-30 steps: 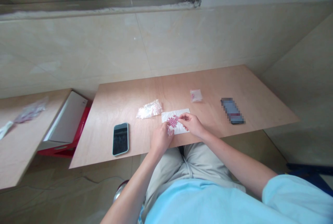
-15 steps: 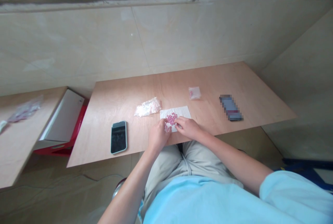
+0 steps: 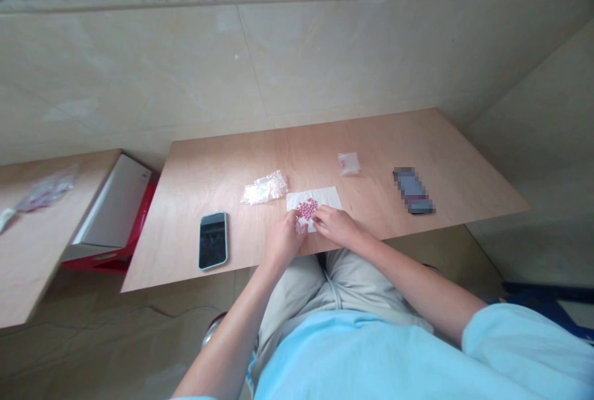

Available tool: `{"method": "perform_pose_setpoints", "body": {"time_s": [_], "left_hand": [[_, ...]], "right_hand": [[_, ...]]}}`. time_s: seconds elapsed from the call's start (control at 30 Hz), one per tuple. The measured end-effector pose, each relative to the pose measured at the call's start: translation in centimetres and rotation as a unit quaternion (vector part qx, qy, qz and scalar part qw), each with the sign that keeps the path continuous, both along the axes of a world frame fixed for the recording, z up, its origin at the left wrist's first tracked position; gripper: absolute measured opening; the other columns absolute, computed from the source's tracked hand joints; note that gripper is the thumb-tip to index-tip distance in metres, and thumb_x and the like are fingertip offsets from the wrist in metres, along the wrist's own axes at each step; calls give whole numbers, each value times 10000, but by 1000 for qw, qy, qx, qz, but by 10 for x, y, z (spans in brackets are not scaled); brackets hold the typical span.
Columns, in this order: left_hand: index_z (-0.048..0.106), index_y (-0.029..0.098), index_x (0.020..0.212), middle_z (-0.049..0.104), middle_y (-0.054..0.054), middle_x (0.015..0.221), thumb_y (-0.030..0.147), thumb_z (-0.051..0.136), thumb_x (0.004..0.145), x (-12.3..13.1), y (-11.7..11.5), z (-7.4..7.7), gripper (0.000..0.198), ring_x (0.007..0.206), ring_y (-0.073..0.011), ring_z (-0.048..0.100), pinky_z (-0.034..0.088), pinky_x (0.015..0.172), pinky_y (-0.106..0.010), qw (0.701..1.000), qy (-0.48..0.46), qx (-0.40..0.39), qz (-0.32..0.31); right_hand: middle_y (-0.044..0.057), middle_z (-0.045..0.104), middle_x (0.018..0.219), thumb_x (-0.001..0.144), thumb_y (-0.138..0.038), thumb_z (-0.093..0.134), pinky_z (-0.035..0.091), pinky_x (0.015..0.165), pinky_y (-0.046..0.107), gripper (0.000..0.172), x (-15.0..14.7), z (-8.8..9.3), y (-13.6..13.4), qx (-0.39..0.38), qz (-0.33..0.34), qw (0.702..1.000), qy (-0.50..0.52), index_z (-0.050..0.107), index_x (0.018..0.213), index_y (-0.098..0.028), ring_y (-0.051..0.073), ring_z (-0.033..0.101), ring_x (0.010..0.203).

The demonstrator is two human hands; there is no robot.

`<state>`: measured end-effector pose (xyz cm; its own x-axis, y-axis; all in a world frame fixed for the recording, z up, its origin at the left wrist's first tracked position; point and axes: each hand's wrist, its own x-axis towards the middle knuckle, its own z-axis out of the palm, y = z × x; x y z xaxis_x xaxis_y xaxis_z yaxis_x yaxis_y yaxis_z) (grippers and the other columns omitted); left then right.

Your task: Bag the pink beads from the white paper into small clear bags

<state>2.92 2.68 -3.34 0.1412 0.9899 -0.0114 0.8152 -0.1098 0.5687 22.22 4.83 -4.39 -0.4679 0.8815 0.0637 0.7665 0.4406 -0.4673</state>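
Observation:
A heap of small pink beads (image 3: pixel 307 207) lies on a white sheet (image 3: pixel 325 196) near the front edge of the wooden table (image 3: pixel 371 134). My left hand (image 3: pixel 283 242) rests at the sheet's near left corner, fingers pinched on a small clear bag. My right hand (image 3: pixel 337 226) sits at the sheet's near edge, its fingertips pinched together just beside the beads. What the right fingers hold is too small to make out.
A pile of clear small bags (image 3: pixel 265 189) lies left of the sheet. One small bag with pink inside (image 3: pixel 348 163) lies further back. A phone (image 3: pixel 213 240) lies at the left, another dark phone (image 3: pixel 413 190) at the right. A white and red box (image 3: pixel 111 214) stands between tables.
My right hand has drawn back from over the beads to the sheet's near edge, closer to my left hand. The view has shifted slightly.

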Motion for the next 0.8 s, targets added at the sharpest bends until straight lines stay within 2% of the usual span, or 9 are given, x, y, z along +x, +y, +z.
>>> {"method": "perform_pose_setpoints", "body": {"time_s": [0.1, 0.2, 0.27, 0.33, 0.4, 0.43, 0.53, 0.63, 0.8], "left_hand": [[587, 217, 1154, 699, -86, 988, 303, 606, 891, 0, 0, 0, 277, 802, -232, 663, 431, 684, -307, 1000, -3, 1, -1], [589, 219, 1152, 697, -86, 985, 304, 613, 887, 0, 0, 1, 279, 810, -236, 662, 433, 693, -311, 1000, -3, 2, -1], [586, 219, 1156, 697, -89, 995, 306, 609, 890, 1, -1, 2, 281, 819, -237, 662, 431, 690, -308, 1000, 0, 3, -1], [583, 217, 1162, 696, -93, 1004, 310, 606, 893, 2, -3, 2, 285, 821, -239, 661, 423, 678, -305, 1000, 6, 4, -1], [580, 214, 1165, 696, -94, 1002, 312, 604, 895, 3, -3, 3, 289, 829, -244, 662, 416, 671, -304, 1000, 11, 6, -4], [578, 214, 1165, 696, -93, 996, 312, 600, 898, 3, -4, 3, 285, 832, -245, 662, 413, 667, -302, 1000, 11, 6, -5], [575, 220, 1162, 696, -80, 967, 310, 592, 903, 3, -2, 2, 275, 810, -237, 661, 409, 651, -295, 1000, 2, -2, 1], [573, 221, 1152, 692, -59, 912, 303, 605, 894, 0, 2, 3, 273, 776, -222, 656, 422, 657, -293, 1000, -10, -5, 15], [578, 220, 1138, 687, -45, 882, 289, 615, 885, -2, 4, 6, 265, 765, -212, 651, 435, 664, -296, 1000, -18, -1, 23]], "right_hand": [[59, 676, 990, 950, -214, 583, 442, 724, 258, 112, 3, -1, 1, -3, -3, 1000, 16, 691, 926, -200, 165, 637, 834], [42, 689, 920, 916, -222, 623, 453, 737, 262, 90, 4, -1, 6, -26, -23, 993, 109, 696, 871, -195, 156, 627, 794], [23, 689, 839, 918, -284, 626, 461, 681, 255, 120, 2, 1, 10, -77, -72, 972, 212, 690, 873, -193, 145, 611, 716], [6, 670, 749, 947, -376, 578, 445, 575, 243, 222, -4, 4, 13, -145, -128, 931, 310, 677, 890, -186, 134, 575, 606], [5, 671, 736, 957, -429, 551, 431, 524, 236, 282, -11, 8, 12, -189, -132, 903, 364, 678, 910, -181, 128, 556, 558], [10, 689, 769, 945, -434, 573, 440, 535, 237, 276, -13, 11, 11, -194, -112, 903, 366, 687, 926, -184, 128, 565, 569], [27, 733, 916, 905, -388, 652, 484, 660, 254, 214, -12, 16, 6, -143, -50, 943, 295, 721, 1005, -211, 144, 621, 683], [44, 735, 1012, 922, -302, 627, 481, 762, 270, 185, 1, 15, 7, -56, -61, 981, 176, 723, 1060, -225, 158, 642, 769], [69, 714, 1109, 942, -278, 594, 469, 789, 268, 255, 20, 7, 16, -23, -79, 996, 18, 700, 1167, -222, 192, 669, 895]]}}
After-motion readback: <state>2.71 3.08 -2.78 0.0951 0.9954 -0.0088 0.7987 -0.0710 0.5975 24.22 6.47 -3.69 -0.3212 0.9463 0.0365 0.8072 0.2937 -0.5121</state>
